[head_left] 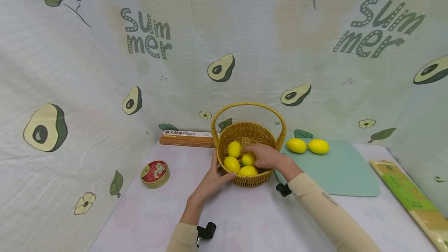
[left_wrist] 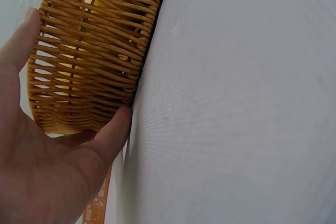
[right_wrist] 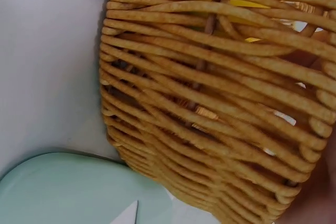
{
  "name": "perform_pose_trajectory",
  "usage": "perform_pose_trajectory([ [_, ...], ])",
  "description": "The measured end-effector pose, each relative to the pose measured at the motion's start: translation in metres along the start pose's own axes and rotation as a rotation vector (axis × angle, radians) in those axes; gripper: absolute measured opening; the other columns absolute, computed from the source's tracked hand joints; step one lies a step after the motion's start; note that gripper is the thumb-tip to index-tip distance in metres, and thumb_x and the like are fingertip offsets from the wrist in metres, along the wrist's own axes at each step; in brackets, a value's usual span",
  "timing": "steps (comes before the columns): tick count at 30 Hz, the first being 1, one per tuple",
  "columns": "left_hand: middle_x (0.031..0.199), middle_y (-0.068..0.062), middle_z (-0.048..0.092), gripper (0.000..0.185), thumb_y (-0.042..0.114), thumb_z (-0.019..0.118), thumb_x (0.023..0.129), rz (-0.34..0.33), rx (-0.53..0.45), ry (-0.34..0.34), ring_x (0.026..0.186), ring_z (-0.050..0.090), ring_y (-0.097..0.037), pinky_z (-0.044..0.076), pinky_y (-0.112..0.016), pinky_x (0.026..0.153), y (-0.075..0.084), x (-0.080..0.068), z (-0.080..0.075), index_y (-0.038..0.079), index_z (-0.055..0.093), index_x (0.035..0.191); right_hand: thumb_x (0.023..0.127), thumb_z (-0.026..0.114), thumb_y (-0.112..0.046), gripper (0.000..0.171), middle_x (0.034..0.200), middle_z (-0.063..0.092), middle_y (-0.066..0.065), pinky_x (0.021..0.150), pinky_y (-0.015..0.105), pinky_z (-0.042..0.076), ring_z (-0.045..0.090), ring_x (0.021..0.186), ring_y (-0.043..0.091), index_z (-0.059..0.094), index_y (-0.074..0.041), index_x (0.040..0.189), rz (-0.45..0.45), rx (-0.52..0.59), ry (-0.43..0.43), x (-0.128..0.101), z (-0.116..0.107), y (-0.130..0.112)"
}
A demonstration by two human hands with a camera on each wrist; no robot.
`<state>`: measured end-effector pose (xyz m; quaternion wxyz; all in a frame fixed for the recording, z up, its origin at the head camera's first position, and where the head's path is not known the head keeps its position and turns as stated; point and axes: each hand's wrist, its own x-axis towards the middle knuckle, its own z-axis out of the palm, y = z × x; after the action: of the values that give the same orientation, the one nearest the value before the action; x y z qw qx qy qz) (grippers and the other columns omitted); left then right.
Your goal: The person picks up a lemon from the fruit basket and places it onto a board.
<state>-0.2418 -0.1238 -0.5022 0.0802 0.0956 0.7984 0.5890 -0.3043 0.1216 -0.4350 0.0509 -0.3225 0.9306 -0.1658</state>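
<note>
my left hand (head_left: 210,180) steadies the basket (head_left: 257,180), fingers straight; my right hand (head_left: 264,156) curls on a lemon (head_left: 247,159). next, i'd say, a clean lift.

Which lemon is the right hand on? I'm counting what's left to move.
The right hand grips the middle lemon inside the basket. Three others there lie untouched; two sit outside on the green mat.
</note>
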Motion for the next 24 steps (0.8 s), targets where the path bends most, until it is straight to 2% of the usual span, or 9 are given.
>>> perform_pose_trajectory([
  [4,0.169,-0.002,0.004,0.111,0.045,0.076,0.086,0.019,-0.006,-0.002,0.150,0.026,-0.042,0.022,-0.066,0.117,-0.0012,0.0001,-0.0002,0.048,-0.011,0.154,0.086,0.060,0.001,0.051,0.135,0.064,0.003,0.103,0.048,0.049,0.060,0.123,0.025,0.063,-0.018,0.133,-0.012,-0.006,-0.004,0.0002,0.0010,0.0012],
  [9,0.169,-0.001,0.004,0.111,0.047,0.076,0.085,0.017,-0.002,0.002,0.150,0.026,-0.041,0.023,-0.065,0.118,-0.0011,-0.0005,0.0000,0.048,-0.011,0.154,0.087,0.059,0.004,0.051,0.137,0.063,0.007,0.108,0.050,0.046,0.057,0.129,0.029,0.063,-0.015,0.135,-0.048,0.002,-0.010,-0.0002,0.0009,0.0010],
  [16,0.169,-0.004,0.003,0.112,0.044,0.076,0.086,0.015,-0.010,-0.002,0.150,0.025,-0.043,0.022,-0.067,0.117,0.0006,-0.0002,0.0006,0.045,-0.011,0.155,0.085,0.061,0.004,0.047,0.126,0.066,0.003,0.095,0.044,0.052,0.061,0.106,0.020,0.065,-0.016,0.127,-0.015,-0.017,0.004,-0.0010,0.0026,0.0020],
  [19,0.169,-0.004,0.003,0.111,0.043,0.076,0.086,0.013,-0.011,0.000,0.150,0.025,-0.043,0.021,-0.067,0.117,0.0014,-0.0008,0.0007,0.045,-0.011,0.155,0.087,0.062,-0.001,0.044,0.126,0.067,0.003,0.095,0.044,0.052,0.062,0.107,0.020,0.065,-0.016,0.128,-0.006,-0.022,0.017,-0.0027,0.0041,0.0034],
  [24,0.169,-0.002,0.004,0.111,0.046,0.076,0.085,0.001,0.008,0.007,0.150,0.027,-0.041,0.023,-0.066,0.118,0.0012,-0.0013,-0.0002,0.048,-0.011,0.154,0.089,0.063,-0.006,0.041,0.130,0.066,0.005,0.100,0.046,0.051,0.062,0.118,0.025,0.065,-0.014,0.129,-0.014,-0.037,0.040,-0.0075,0.0033,0.0032],
])
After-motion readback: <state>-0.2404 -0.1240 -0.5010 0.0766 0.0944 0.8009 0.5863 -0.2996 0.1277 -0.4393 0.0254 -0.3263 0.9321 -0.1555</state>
